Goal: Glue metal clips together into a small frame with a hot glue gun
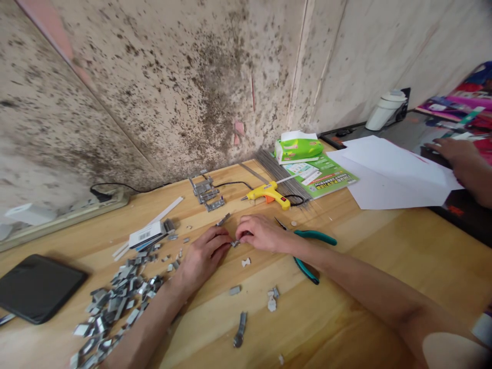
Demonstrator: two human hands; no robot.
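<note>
Both my hands meet at a small metal piece (234,244) low over the wooden table. My left hand (205,253) pinches it from the left, fingers closed together. My right hand (258,231) has its fingers curled at the piece's right end; part of the grip is hidden. Just beyond my left fingers lies a narrow metal strip (223,220). Nearer me are a bow-shaped pale piece (246,262), a small grey block (235,290) and a bent metal strip (240,329). Teal-handled pliers (315,237) lie partly under my right forearm.
A heap of metal bits (115,302) spreads beside my left forearm. Behind my hands are a yellow glue gun (269,193), an assembled metal frame (206,192) and thin rods (282,174). A black tablet-like slab (40,287) lies left. Another person's hand (457,154) is at right, near white paper (400,177).
</note>
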